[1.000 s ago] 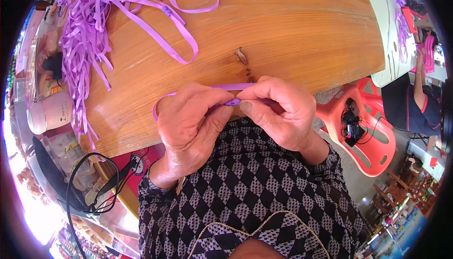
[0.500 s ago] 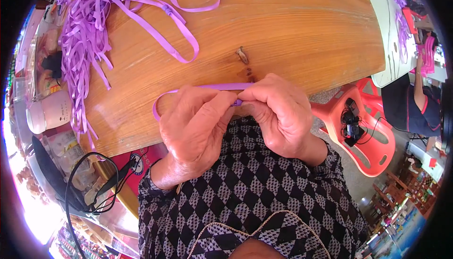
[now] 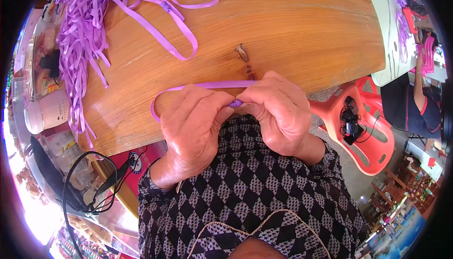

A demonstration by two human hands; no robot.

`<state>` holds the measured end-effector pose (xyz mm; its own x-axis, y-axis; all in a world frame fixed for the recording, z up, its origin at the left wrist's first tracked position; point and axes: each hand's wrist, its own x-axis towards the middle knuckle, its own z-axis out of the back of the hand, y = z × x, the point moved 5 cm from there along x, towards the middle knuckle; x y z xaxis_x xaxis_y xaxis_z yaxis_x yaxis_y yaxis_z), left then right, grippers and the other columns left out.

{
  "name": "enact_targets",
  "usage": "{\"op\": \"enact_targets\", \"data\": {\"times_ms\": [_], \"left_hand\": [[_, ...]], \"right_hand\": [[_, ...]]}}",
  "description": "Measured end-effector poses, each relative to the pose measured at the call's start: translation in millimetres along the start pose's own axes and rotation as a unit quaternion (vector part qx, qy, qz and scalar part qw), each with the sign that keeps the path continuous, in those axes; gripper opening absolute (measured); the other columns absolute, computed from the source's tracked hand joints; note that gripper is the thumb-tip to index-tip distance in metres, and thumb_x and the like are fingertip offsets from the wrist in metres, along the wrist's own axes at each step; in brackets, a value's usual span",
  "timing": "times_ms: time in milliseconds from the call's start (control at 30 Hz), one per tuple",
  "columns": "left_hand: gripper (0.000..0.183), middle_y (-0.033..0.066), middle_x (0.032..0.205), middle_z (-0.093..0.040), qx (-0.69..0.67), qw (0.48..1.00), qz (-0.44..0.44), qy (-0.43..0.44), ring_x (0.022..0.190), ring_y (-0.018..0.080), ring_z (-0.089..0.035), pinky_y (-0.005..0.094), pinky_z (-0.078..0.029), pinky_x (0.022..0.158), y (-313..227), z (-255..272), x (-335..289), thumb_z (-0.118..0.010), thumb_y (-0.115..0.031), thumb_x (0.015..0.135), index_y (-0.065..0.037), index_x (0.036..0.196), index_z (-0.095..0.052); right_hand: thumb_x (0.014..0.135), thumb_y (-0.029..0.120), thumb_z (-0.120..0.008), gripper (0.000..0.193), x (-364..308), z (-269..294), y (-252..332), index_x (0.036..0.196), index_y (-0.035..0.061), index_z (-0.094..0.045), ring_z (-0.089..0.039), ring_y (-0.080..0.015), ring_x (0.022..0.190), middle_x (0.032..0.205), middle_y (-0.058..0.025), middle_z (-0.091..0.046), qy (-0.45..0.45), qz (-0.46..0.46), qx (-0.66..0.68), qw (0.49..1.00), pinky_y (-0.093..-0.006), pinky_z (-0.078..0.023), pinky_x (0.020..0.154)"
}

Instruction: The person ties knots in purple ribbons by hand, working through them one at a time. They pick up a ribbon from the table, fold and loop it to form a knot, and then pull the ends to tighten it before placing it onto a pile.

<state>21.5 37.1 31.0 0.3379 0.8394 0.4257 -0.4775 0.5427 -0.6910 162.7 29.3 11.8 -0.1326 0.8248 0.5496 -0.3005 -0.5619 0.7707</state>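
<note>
A flat purple ribbon runs in a loop behind my two hands, over the near edge of the wooden table. Between my fingertips sits a small purple knot in this ribbon. My left hand pinches the knot's left side with thumb and forefinger. From the other side my right hand pinches the ribbon close against the knot. The fingertips of both hands nearly meet there, and the ends of the ribbon are hidden inside the hands.
A heap of purple ribbons covers the table's far left, with a knotted ribbon loop beside it. A red plastic stool bearing black cables stands at right. Another person is beyond it. A whitish container is at left.
The fingertips of my left hand have shifted slightly, and more of the purple knot shows between the hands. Both hands keep their pinch, and the ribbon loop has moved a little left.
</note>
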Motion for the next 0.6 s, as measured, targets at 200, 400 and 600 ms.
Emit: {"op": "enact_targets", "data": {"times_ms": [200,400,600], "left_hand": [[0.019,0.0105,0.070,-0.056,0.019,0.999,-0.040,0.021,0.060,0.0257,-0.054,0.0325,-0.042,0.052,-2,-1,-1,-0.069,0.002,0.063,0.001,0.080,-0.060],[0.021,0.0101,0.069,-0.054,0.030,0.999,-0.014,0.004,0.058,0.0261,-0.053,0.0333,-0.042,0.050,-1,-6,-7,-0.069,0.002,0.061,0.001,0.081,-0.060],[0.022,0.0112,0.069,-0.053,0.013,1.000,-0.021,-0.006,0.059,0.0266,-0.053,0.0330,-0.041,0.049,-1,-10,-8,-0.069,0.004,0.062,0.002,0.083,-0.060]], "right_hand": [[0.062,-0.002,-0.070,0.020,-2,-3,0,0.079,-0.0014,-0.059,-0.051,-0.0235,0.054,0.069,-0.0075,-0.059,0.048,0.017,-0.031,0.998,-0.0310,-0.037,0.046],[0.062,-0.001,-0.070,0.019,-1,-4,3,0.077,-0.0015,-0.058,-0.050,-0.0237,0.052,0.065,-0.0081,-0.056,0.049,0.022,-0.057,0.997,-0.0313,-0.036,0.045],[0.066,-0.005,-0.067,0.016,-1,-5,3,0.077,-0.0021,-0.057,-0.047,-0.0234,0.049,0.063,-0.0095,-0.054,0.038,0.048,-0.043,0.997,-0.0309,-0.034,0.043]]}}
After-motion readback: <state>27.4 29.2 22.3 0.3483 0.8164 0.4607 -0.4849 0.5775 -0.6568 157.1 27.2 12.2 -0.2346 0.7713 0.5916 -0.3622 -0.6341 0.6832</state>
